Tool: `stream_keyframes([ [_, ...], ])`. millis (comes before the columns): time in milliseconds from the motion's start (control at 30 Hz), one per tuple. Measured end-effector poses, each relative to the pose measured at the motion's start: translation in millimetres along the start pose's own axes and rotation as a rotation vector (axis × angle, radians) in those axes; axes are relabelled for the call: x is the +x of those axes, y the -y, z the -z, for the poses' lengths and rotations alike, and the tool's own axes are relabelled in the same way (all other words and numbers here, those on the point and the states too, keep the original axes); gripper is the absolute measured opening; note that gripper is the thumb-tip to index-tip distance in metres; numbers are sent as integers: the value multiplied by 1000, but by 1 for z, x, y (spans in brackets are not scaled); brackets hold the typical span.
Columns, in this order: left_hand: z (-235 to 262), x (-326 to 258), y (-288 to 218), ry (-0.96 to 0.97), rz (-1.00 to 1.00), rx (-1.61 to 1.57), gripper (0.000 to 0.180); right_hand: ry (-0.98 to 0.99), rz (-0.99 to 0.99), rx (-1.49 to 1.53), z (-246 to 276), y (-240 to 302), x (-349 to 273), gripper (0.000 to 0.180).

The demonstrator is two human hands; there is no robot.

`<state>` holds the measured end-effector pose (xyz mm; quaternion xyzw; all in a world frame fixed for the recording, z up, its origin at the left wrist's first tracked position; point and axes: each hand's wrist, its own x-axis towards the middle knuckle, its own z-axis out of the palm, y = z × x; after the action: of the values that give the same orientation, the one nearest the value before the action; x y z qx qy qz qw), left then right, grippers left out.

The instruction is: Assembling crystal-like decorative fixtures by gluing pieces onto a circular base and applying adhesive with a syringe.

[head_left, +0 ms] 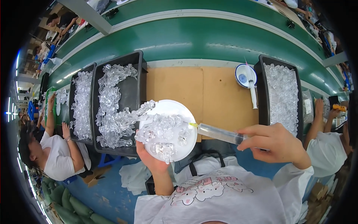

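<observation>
A: In the head view, why is the white plate (168, 108) up off the bench?

B: The left hand (149, 158) grips it from beneath at centre frame, tipped toward the person, so the clear plastic pieces (164, 130) on it face the syringe (218, 133). The right hand (274, 143), right of centre, is closed around the syringe barrel, its yellow tip just at the plate's right rim.

A: And around them?

B: A black tray of clear parts (115, 104) sits left, touching the plate's edge in the frame; another full tray (281, 93) is upper right, with a small white bowl (245, 75) and a second syringe (253, 93) beside it. Co-workers sit at both edges. Nothing blocks the tip.
</observation>
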<state>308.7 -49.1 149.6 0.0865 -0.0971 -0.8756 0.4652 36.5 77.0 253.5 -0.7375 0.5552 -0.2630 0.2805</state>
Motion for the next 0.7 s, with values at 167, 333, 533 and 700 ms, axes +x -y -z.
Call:
stream_keyframes([
  [167, -6, -2, 3, 22, -72, 146, 37, 11, 36, -82, -1, -1, -1, 34],
  [333, -1, -4, 3, -3, -123, 185, 38, 64, -10, -56, 2, 1, -3, 33],
  [533, -4, -2, 2, 80, -97, 185, 38, 77, -38, -51, 2, 2, -3, 31],
  [700, -3, -1, 2, 92, -69, 158, 38, 62, -42, -62, 0, 1, -2, 30],
])
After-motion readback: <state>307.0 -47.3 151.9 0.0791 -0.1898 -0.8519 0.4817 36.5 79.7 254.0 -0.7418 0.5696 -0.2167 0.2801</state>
